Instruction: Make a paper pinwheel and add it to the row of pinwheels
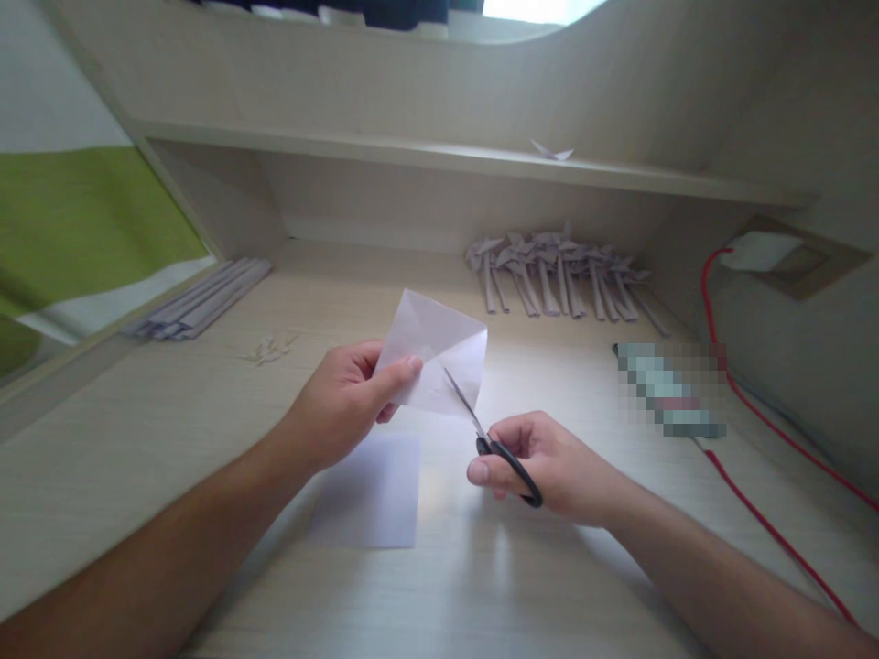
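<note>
A square sheet of white paper (446, 343) with diagonal creases is pinched at its left side by my left hand (350, 394), thumb on top. My right hand (542, 462) is closed around the black handles of a pair of scissors (504, 458). Their blades lie across the sheet's lower right part, with the tip near its middle. Whether the blades are parted is hard to tell. Below the held sheet, a second square of white paper (374, 494) lies flat on the desk (439, 599).
Several paper pinwheels (556, 270) rest at the back right. Rolled paper sticks (199, 302) are stacked at the left, near small pale scraps (267, 348). A pixelated device (669, 389) with a red cable (775, 540) lies right. A folded paper piece (553, 152) sits on the shelf (412, 151).
</note>
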Demonstrator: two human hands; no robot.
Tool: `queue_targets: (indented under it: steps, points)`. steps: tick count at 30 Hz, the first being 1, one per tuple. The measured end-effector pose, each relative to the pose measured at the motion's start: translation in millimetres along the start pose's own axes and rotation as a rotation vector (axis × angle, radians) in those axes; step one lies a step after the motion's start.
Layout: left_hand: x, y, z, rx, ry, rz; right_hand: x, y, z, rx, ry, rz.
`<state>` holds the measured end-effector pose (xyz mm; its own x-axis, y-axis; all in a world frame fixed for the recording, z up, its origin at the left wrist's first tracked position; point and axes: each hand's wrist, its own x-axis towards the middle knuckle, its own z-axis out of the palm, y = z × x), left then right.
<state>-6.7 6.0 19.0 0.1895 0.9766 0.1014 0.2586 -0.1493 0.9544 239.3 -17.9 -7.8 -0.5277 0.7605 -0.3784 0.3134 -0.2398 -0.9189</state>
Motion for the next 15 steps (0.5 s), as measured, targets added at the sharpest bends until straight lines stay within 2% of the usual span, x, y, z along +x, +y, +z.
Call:
queue_targets:
  steps: [15]
  points:
    - [1.3,-4.6,-1.3,-0.009,-0.001,0.017,-0.7,-1.6,1.1,-0.016,0.066,-0.005]
